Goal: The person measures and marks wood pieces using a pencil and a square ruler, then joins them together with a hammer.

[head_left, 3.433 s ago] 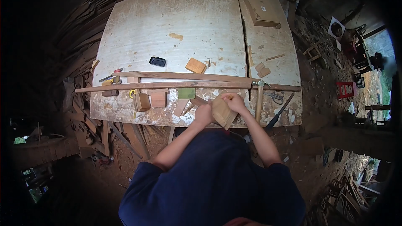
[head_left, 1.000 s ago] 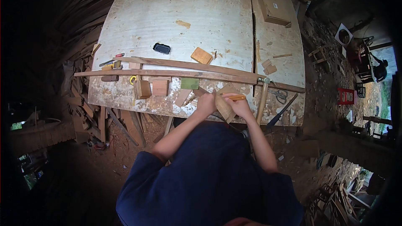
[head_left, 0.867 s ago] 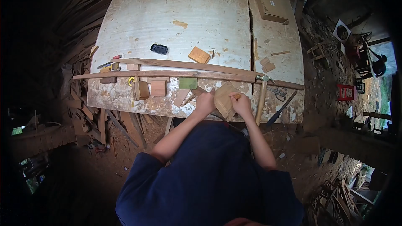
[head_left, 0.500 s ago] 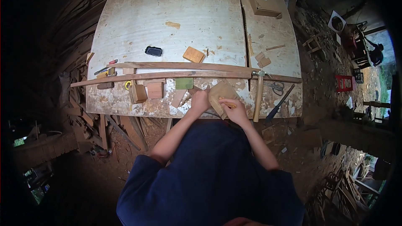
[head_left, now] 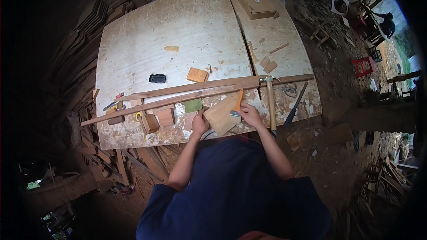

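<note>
A pale wooden piece (head_left: 221, 114) with a broad flat face is held tilted near the front edge of the workbench (head_left: 138, 40). My left hand (head_left: 200, 123) is closed on its left side. In my right hand (head_left: 250, 115) is a flat paintbrush (head_left: 239, 101), its orange handle pointing up and away and its metal band low against the piece's right side. Just left of the piece lies a green block (head_left: 193, 105). A hammer (head_left: 271, 102) rests to the right of my right hand.
Two long wooden strips (head_left: 178, 98) cross the bench beyond my hands. Scissors (head_left: 290, 90) and a dark-handled file (head_left: 295, 110) lie at right. Wooden blocks (head_left: 166, 116) stand at left, a black tray (head_left: 157, 78) and an orange block (head_left: 197, 74) farther back. A cardboard box (head_left: 256, 3) sits at the far right.
The wooden piece has turned, showing more of its broad face. The brush has swung so its handle points away from me. My head view has shifted and tilted.
</note>
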